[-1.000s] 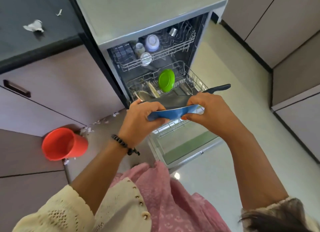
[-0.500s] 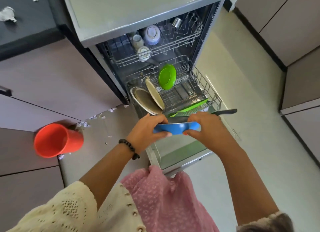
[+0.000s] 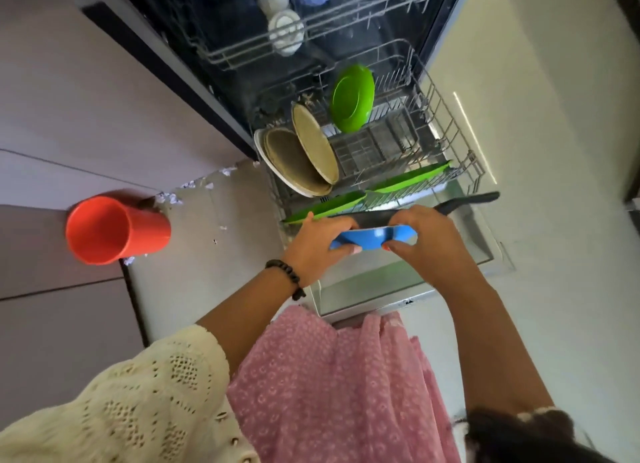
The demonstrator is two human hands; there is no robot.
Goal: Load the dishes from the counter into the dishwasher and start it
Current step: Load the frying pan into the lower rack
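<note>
At 6 o'clock of lower rack, left hand and right hand are gripping blue pan; handle risks snagging rack wires.

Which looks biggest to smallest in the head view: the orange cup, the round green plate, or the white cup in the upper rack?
1. Orange cup, though it is nearer the camera.
2. Round green plate.
3. White cup.

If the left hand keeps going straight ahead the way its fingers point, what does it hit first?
Most likely the flat green plate lying along the near edge of the lower rack; the left hand, holding the blue pan, is already right at it, though depth is unclear.
</note>
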